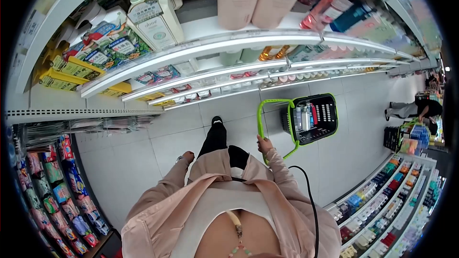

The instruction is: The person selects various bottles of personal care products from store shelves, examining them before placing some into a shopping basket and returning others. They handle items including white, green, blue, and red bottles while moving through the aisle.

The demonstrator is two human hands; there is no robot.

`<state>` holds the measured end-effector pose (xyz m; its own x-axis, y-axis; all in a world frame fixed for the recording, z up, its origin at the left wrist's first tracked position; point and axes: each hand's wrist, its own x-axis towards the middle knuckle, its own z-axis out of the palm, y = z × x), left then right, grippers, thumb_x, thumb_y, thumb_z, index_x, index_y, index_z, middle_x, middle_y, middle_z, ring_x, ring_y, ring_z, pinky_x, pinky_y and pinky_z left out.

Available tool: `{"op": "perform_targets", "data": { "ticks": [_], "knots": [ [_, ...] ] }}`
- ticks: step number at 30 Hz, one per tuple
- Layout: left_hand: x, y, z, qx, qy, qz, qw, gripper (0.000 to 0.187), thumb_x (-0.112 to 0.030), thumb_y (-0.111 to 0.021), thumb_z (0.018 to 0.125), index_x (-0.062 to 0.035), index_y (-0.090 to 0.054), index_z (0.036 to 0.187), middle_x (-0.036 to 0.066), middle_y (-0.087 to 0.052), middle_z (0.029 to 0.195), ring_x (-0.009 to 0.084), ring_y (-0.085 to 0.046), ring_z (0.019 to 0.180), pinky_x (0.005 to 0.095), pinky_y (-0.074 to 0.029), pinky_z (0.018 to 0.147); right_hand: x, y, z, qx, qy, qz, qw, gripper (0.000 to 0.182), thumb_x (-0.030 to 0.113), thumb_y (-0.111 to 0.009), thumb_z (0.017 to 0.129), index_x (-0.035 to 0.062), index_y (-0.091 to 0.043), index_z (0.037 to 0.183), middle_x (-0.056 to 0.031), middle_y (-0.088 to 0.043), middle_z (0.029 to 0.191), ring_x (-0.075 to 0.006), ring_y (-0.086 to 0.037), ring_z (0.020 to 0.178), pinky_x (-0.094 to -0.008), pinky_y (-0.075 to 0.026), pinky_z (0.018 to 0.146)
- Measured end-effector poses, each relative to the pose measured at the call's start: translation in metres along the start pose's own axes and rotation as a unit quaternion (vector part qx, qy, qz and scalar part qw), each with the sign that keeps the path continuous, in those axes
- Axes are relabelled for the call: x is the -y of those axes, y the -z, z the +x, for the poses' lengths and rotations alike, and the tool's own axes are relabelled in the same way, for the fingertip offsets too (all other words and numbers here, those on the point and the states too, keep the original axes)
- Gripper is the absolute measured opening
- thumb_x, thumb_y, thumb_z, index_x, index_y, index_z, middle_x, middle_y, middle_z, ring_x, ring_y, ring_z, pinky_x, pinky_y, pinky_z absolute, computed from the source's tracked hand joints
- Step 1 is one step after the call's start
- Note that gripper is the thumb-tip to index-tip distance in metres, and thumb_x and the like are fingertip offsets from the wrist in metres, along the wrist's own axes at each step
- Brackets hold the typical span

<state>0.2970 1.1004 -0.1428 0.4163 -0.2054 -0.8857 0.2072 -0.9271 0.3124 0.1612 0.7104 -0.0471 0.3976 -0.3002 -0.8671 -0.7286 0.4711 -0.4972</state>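
Note:
A black shopping basket (pixel 327 129) with a bright green rim hangs off to my right. My right hand (pixel 264 144) is closed around its long green handle (pixel 260 123). Inside the basket stand several bottles and packages (pixel 305 116), white, bluish and red; their labels are too small to read. Down at my left side, my left hand (pixel 189 156) looks loosely curled, with a band at the wrist and nothing visible in it. It is apart from the shelves.
Shelves (pixel 191 47) of bottles run ahead of me, with large pink bottles (pixel 239 0) on an upper level. A rack of colourful packets (pixel 60 193) stands left. Another shelf (pixel 382 205) curves along the right. Farther right, a person (pixel 420 109) is near another basket (pixel 393 138).

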Motion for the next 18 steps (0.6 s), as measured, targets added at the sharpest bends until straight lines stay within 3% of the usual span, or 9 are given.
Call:
{"op": "perform_targets", "data": {
  "ticks": [2, 6, 7, 8, 9, 14, 16, 17, 18],
  "knots": [
    [0.0, -0.015, -0.016, 0.022, -0.011, 0.014, 1.0, 0.028, -0.016, -0.044, 0.075, -0.0017, -0.06, 0.093, 0.016, -0.06, 0.084, 0.0231, -0.058, 0.077, 0.0309, -0.045, 0.068, -0.006, -0.026, -0.009, 0.088, 0.013, 0.049, 0.995, 0.028, 0.032, -0.052, 0.081, 0.0045, -0.044, 0.081, 0.0004, -0.039, 0.051, -0.0112, -0.038, 0.042, -0.0254, -0.038, 0.041],
    [0.007, -0.062, -0.027, -0.038, 0.001, -0.355, 0.934, 0.026, -0.02, -0.046, 0.078, -0.0011, -0.059, 0.091, 0.015, -0.06, 0.085, 0.0194, -0.056, 0.077, 0.0318, -0.044, 0.065, -0.017, -0.087, -0.03, 0.176, 0.072, -0.028, 0.981, 0.024, 0.023, -0.053, 0.08, 0.0049, -0.04, 0.088, -0.0021, -0.046, 0.062, -0.0121, -0.046, 0.05, -0.0262, -0.04, 0.045],
    [0.043, -0.082, 0.008, -0.069, -0.265, -0.16, 0.948, 0.029, -0.026, -0.045, 0.08, -0.0045, -0.057, 0.095, 0.011, -0.06, 0.092, 0.02, -0.056, 0.078, 0.0288, -0.043, 0.067, -0.023, -0.103, -0.031, 0.174, 0.093, -0.073, 0.978, 0.027, 0.025, -0.054, 0.08, 0.0043, -0.04, 0.089, -0.0031, -0.048, 0.063, -0.0121, -0.048, 0.051, -0.0262, -0.041, 0.046],
    [-0.015, -0.056, -0.05, 0.002, -0.157, -0.14, 0.978, 0.034, -0.035, -0.042, 0.083, -0.0097, -0.053, 0.104, 0.007, -0.058, 0.1, 0.0218, -0.055, 0.083, 0.0257, -0.041, 0.071, -0.036, -0.119, -0.031, 0.171, 0.111, -0.115, 0.972, 0.029, 0.027, -0.054, 0.079, 0.0037, -0.04, 0.09, -0.0041, -0.049, 0.065, -0.0122, -0.05, 0.052, -0.0262, -0.042, 0.046],
    [-0.062, -0.05, -0.096, 0.024, -0.026, -0.396, 0.918, 0.039, -0.042, -0.036, 0.085, -0.0108, -0.051, 0.106, 0.004, -0.057, 0.097, 0.0215, -0.053, 0.086, 0.0228, -0.039, 0.071, -0.046, -0.134, -0.034, 0.179, 0.15, -0.134, 0.963, 0.032, 0.026, -0.055, 0.078, 0.0025, -0.039, 0.094, -0.0062, -0.051, 0.07, -0.0147, -0.052, 0.058, -0.0278, -0.044, 0.05],
    [-0.098, -0.037, -0.117, 0.043, -0.136, -0.586, 0.798, 0.046, -0.046, -0.04, 0.084, -0.0068, -0.047, 0.107, 0.008, -0.054, 0.096, 0.0162, -0.05, 0.091, 0.0264, -0.038, 0.076, -0.055, -0.187, -0.059, 0.261, 0.294, -0.194, 0.899, 0.04, 0.024, -0.053, 0.078, -0.0013, -0.039, 0.104, -0.0139, -0.056, 0.085, -0.0235, -0.057, 0.078, -0.0319, -0.046, 0.066],
    [-0.085, -0.03, -0.113, -0.071, -0.151, -0.548, 0.819, 0.041, -0.042, -0.046, 0.082, -0.0047, -0.049, 0.098, 0.007, -0.054, 0.086, 0.0126, -0.052, 0.078, 0.0229, -0.04, 0.065, -0.055, -0.2, -0.064, 0.32, 0.376, -0.245, 0.835, 0.038, 0.025, -0.05, 0.079, -0.0008, -0.044, 0.107, -0.0171, -0.056, 0.094, -0.0259, -0.055, 0.088, -0.0318, -0.043, 0.075],
    [-0.068, -0.022, -0.103, -0.147, -0.115, -0.513, 0.838, 0.037, -0.04, -0.048, 0.082, -0.0049, -0.049, 0.093, 0.006, -0.053, 0.08, 0.0116, -0.051, 0.071, 0.0229, -0.04, 0.059, -0.06, -0.203, -0.067, 0.353, 0.343, -0.244, 0.835, 0.033, 0.024, -0.047, 0.081, -0.0009, -0.05, 0.102, -0.0172, -0.056, 0.094, -0.0279, -0.054, 0.09, -0.0309, -0.04, 0.081],
    [-0.05, -0.012, -0.094, -0.22, -0.075, -0.475, 0.849, 0.033, -0.037, -0.05, 0.081, -0.0051, -0.049, 0.088, 0.004, -0.053, 0.074, 0.0107, -0.051, 0.065, 0.0229, -0.04, 0.053, -0.064, -0.202, -0.068, 0.341, 0.358, -0.31, 0.812, 0.031, 0.02, -0.046, 0.082, 0.0008, -0.048, 0.107, -0.0114, -0.057, 0.091, -0.0181, -0.054, 0.083, -0.0276, -0.041, 0.076]
  ]
}}
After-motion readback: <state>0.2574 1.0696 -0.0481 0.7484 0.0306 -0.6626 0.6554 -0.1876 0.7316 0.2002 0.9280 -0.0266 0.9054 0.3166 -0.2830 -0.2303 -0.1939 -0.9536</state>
